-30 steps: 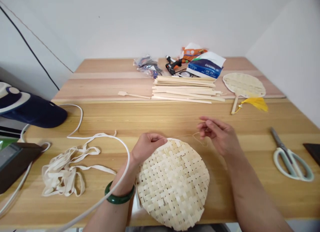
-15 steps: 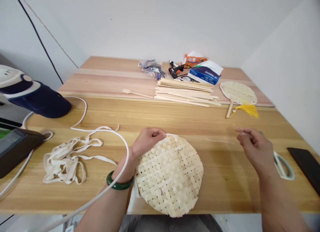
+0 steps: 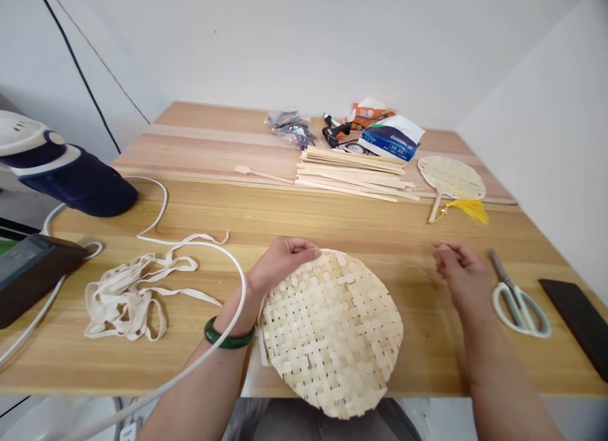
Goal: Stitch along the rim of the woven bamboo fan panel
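A round woven bamboo mat (image 3: 332, 330) lies at the table's near edge, partly overhanging it. My left hand (image 3: 281, 261) grips its upper left rim with curled fingers; a green bangle sits on that wrist. My right hand (image 3: 463, 273) is off to the right of the mat, its fingers pinched on a thin pale thread (image 3: 403, 263) that runs taut back toward the mat's top edge. Scissors (image 3: 517, 298) lie just right of my right hand.
Loose white tape (image 3: 137, 292) and a white cord (image 3: 156, 213) lie left. A steam iron (image 3: 61, 175) and dark box (image 3: 28, 276) sit far left. Bamboo strips (image 3: 351, 172), a finished fan with yellow tassel (image 3: 451, 178), a glue gun and packets are at the back. A dark object (image 3: 577, 317) lies far right.
My right hand drew the thread out to the right, away from the mat, then came back slightly left. My left hand stayed on the mat's rim.
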The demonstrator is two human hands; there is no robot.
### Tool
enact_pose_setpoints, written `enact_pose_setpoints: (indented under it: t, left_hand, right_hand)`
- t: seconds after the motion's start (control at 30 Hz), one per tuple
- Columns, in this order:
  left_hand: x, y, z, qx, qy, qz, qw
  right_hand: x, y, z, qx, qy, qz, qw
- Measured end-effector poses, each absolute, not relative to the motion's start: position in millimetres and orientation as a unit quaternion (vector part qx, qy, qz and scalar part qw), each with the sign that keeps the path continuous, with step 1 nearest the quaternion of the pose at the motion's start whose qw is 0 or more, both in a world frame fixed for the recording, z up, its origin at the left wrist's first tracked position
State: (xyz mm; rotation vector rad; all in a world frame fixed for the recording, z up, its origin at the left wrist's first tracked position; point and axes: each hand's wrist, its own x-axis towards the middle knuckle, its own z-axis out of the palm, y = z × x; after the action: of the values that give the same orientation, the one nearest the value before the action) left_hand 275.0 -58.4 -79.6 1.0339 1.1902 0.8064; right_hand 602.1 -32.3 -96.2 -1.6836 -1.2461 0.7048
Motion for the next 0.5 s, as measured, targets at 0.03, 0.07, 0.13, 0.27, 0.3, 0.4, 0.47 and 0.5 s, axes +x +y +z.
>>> enact_pose_setpoints:
  t: [0.03,0.07,0.13,0.27,0.3,0.4,0.47,0.5]
  left_hand:
    - [274.5,-57.9,-79.6,0.444,0.522,0.359,0.634]
    - [274.3,-57.6,-79.7,0.44,0.521,0.364,0.634]
    - [274.5,-57.2,-80.4,0.444,0.519,0.363,0.633]
    - [276.1,-56.8,-83.7,0.459,0.513,0.355,0.633]
    - [276.3,-56.5,-84.7,0.458,0.515,0.356,0.631]
    - [276.3,-55.4,-87.4,0.449,0.526,0.357,0.627]
    - [275.9,-54.5,-88.5,0.448,0.533,0.352,0.626]
    - [275.7,-54.1,-89.0,0.449,0.538,0.35,0.622]
  right_hand:
    - [590.5,-29.7,-95.6,-0.669,-0.504,0.312,0.448]
    - [577.7,-27.1,-94.7,-0.655,-0.505,0.344,0.445]
    - [550.1,-22.3,-92.3,-0.593,-0.498,0.467,0.426]
    - [499.7,-15.1,-86.1,-0.486,-0.501,0.638,0.325]
    - [490.4,-13.6,-84.8,-0.482,-0.501,0.654,0.298]
    - [475.3,-8.5,-83.6,-0.476,-0.496,0.676,0.266]
    - [475.8,-3.5,-84.6,-0.461,-0.491,0.685,0.279]
    - [478.5,-0.7,-85.0,-0.451,-0.494,0.688,0.283]
